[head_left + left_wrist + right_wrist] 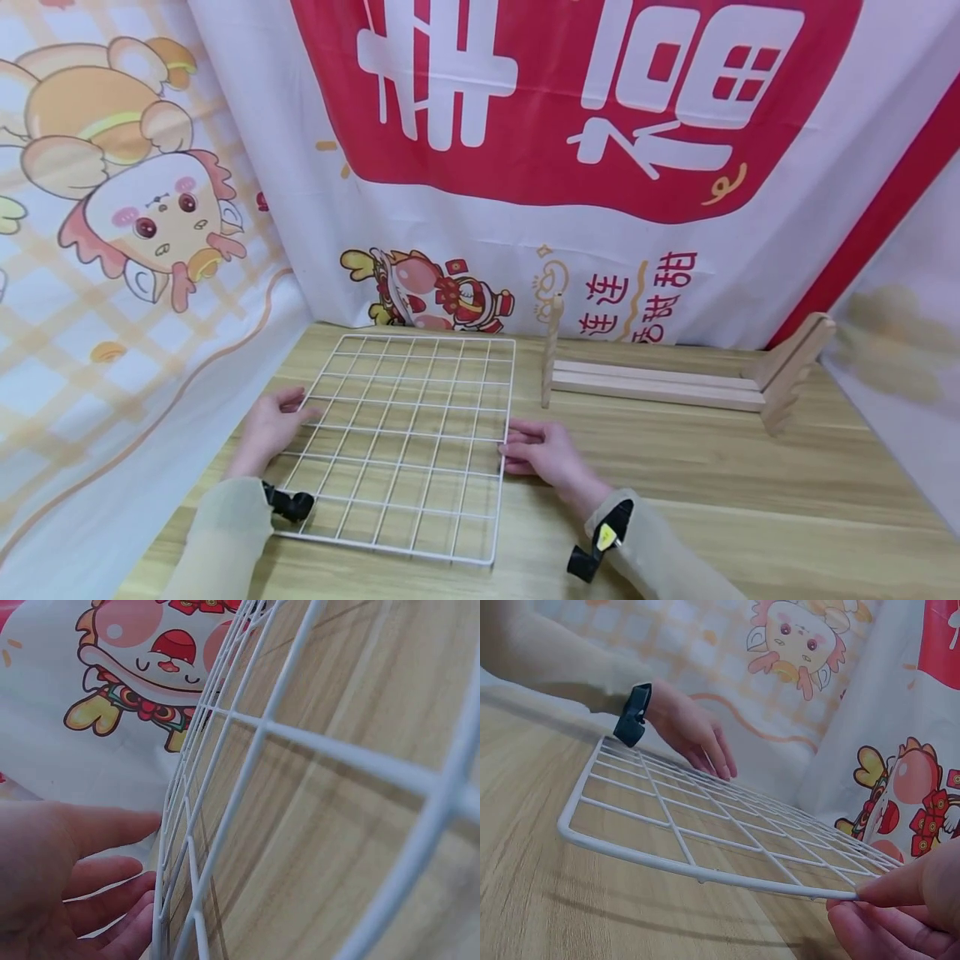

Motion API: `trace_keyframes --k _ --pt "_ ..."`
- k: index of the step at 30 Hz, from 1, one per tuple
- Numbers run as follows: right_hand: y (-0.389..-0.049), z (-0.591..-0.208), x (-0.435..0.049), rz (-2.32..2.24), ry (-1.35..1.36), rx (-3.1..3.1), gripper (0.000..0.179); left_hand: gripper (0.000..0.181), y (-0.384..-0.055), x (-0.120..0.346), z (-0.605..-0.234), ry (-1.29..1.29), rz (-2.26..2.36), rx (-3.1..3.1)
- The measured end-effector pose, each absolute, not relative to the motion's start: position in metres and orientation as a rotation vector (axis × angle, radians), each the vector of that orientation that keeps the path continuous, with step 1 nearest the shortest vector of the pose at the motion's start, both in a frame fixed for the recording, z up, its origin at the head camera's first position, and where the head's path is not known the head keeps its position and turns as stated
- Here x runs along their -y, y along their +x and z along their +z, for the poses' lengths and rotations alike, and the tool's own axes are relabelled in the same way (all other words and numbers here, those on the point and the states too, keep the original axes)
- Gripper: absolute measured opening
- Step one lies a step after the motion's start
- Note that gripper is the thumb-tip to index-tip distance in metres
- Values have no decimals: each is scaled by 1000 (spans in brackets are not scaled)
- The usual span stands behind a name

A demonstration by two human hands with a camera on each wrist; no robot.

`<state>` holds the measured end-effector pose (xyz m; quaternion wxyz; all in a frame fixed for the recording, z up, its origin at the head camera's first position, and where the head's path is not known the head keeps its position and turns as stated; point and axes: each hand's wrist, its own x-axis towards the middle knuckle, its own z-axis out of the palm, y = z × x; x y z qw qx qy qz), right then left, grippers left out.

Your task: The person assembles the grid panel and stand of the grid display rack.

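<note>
A white wire grid panel lies between my two hands, over a wood-grain table. My right hand pinches its right edge, thumb above and fingers below. In the right wrist view, that edge is raised, with a shadow on the wood beneath it. Fairly straight fingers of my left hand reach the opposite edge. Seen from the left wrist, thumb and fingertips of the left hand are right at the outer wire, with a gap between thumb and fingers.
Behind the right hand stands a wooden rack with two upright ends, joined by rails. Printed cloths hang along the back and left side of the table. Black wrist cameras are strapped to both arms.
</note>
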<state>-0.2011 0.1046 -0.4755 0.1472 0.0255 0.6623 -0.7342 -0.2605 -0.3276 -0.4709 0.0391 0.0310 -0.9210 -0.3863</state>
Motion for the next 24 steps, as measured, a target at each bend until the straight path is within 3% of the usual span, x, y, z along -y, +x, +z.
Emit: trace_keyframes --k 8,24 --pt "-201 -476 -106 -2152 56 -1881 57 44 -259 327 -463 191 -1201 2754" --pt "-199 -458 -110 -2236 11 -1854 58 56 -264 324 -445 276 -1192 2689"
